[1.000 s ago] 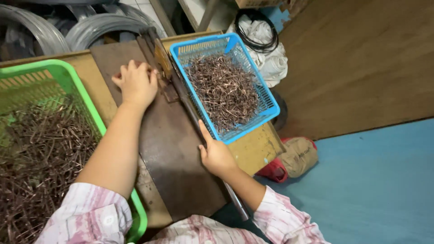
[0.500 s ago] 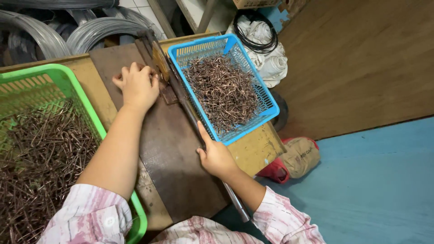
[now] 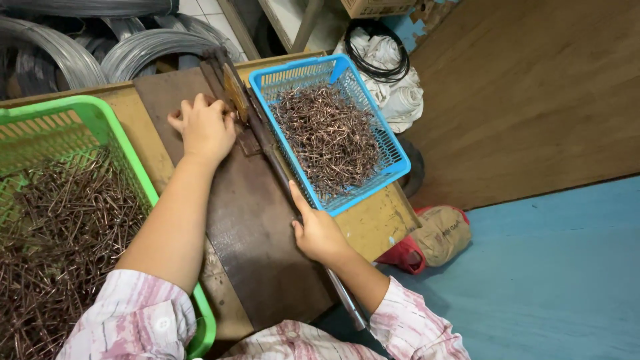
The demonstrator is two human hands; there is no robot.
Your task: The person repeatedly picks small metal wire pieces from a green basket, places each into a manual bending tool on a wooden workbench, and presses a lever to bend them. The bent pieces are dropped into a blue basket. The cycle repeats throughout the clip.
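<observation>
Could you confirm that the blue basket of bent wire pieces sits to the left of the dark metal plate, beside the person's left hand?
Not quite: in the head view the blue basket of bent wire pieces sits to the right of the dark metal plate, beside the right hand. The left hand rests at the plate's far end.

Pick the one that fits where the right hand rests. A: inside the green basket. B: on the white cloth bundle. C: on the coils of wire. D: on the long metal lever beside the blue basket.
D: the right hand lies on the lever that runs along the blue basket, with the thumb pointing up along it.
</observation>
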